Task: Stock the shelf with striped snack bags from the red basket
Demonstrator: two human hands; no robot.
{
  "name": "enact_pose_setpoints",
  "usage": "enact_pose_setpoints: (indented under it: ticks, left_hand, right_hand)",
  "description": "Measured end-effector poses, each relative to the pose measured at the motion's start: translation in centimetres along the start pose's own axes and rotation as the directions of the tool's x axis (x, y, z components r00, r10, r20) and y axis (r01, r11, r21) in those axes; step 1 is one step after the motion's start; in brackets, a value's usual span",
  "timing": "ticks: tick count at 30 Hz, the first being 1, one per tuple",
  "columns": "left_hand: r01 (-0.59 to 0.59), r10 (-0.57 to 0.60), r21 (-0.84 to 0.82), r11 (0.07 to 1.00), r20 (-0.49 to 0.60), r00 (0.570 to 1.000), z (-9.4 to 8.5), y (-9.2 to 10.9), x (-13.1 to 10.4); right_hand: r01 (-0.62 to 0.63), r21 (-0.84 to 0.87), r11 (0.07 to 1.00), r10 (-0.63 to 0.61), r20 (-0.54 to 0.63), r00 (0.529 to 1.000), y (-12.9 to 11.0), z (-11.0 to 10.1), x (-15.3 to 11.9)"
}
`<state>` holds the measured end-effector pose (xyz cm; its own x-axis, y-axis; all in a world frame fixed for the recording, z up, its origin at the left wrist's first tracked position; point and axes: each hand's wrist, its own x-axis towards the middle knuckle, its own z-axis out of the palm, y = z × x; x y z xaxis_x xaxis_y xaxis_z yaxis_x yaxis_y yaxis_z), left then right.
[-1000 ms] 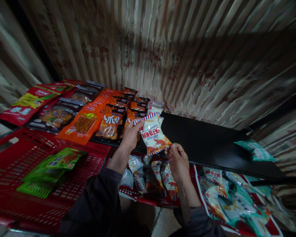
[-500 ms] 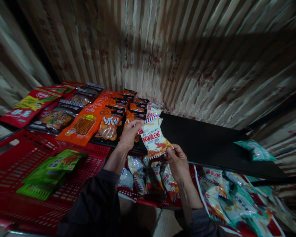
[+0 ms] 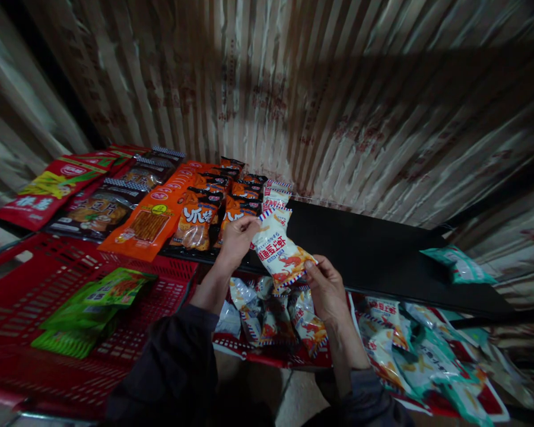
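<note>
Between my two hands hangs a white snack bag (image 3: 278, 249) with red lettering and a shrimp picture, tilted over the front edge of the black shelf (image 3: 356, 249). My left hand (image 3: 235, 242) pinches its upper left corner. At its lower right corner, the fingers of my right hand (image 3: 327, 284) grip the edge. Just behind it, similar white bags (image 3: 276, 193) stand in a row on the shelf, beside black-and-orange snack bags (image 3: 196, 222). Below my hands, several more white bags (image 3: 278, 320) lie in a red basket, partly covered by the held bag and my right hand.
Orange stick-snack packs (image 3: 149, 225), dark packs (image 3: 100, 210) and red bags (image 3: 56, 190) fill the shelf's left part. A red basket (image 3: 22, 296) holds green packs (image 3: 93, 302). At right, a teal bag (image 3: 465, 265) lies on the shelf above another basket of mixed bags (image 3: 431, 356).
The held bag has tilted more, its upper part turning away, and shifted slightly right with my right hand. Both hands still grip it; the view has shifted slightly.
</note>
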<state>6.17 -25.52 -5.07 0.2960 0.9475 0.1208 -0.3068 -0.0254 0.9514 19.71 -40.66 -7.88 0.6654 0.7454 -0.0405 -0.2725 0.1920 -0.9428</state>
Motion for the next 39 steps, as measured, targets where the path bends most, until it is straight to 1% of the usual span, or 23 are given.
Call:
enact_pose_setpoints:
  ticks: [4,6,11,18,21,23,26,29,31,33,36,39]
  left_hand:
    - [-0.017,0.017,-0.006,1.000,-0.016,1.000,0.5,0.2,-0.3]
    - [-0.001,0.000,-0.020,1.000,-0.029,1.000,0.5,0.1,-0.2]
    - [0.064,-0.075,-0.111,0.992,-0.097,0.992,0.5,-0.1,0.1]
    - [0.079,-0.093,-0.132,0.988,-0.103,0.990,0.5,0.1,0.0]
    - [0.066,-0.077,-0.131,0.989,-0.080,0.994,0.4,0.0,0.1]
    - [0.054,-0.060,-0.137,0.989,-0.044,0.997,0.4,0.0,0.1]
    - [0.036,-0.032,-0.160,0.986,0.032,0.999,0.2,0.2,0.0]
    - [0.037,-0.020,-0.146,0.989,0.120,0.993,0.1,0.3,-0.1]
    - [0.039,-0.018,-0.137,0.990,0.145,0.989,0.2,0.3,-0.2]
    - [0.034,-0.010,-0.167,0.985,0.144,0.990,0.3,0.3,-0.2]
    - [0.031,-0.003,-0.233,0.972,0.119,0.993,0.4,0.3,-0.1]
    - [0.021,0.003,-0.265,0.964,0.089,0.996,0.4,0.5,0.0]
  right_hand:
    - [0.002,0.092,0.996,0.003,-0.055,0.999,-0.3,0.5,-0.1]
    - [-0.004,0.118,0.993,0.010,-0.048,0.999,-0.2,0.6,-0.1]
    - [-0.004,0.079,0.997,0.002,0.014,1.000,0.3,0.6,-0.3]
    - [0.014,0.058,0.998,-0.016,0.037,0.999,0.1,1.0,-0.4]
    - [0.025,0.048,0.999,-0.027,0.042,0.999,0.1,1.1,-0.4]
    - [0.057,0.022,0.998,-0.058,0.043,0.997,0.0,1.0,-0.4]
    - [0.140,-0.041,0.989,-0.139,0.027,0.990,-0.6,0.5,-0.4]
    - [0.250,-0.091,0.964,-0.253,-0.023,0.967,-1.7,-0.3,-0.4]
    - [0.307,-0.115,0.945,-0.312,-0.029,0.950,-2.4,-0.7,-0.5]
    - [0.346,-0.146,0.927,-0.349,0.008,0.937,-2.9,-0.9,-0.5]
    - [0.411,-0.213,0.887,-0.393,0.123,0.911,-3.2,-1.0,-0.7]
    - [0.515,-0.307,0.800,-0.450,0.260,0.854,-3.6,-1.0,-1.2]
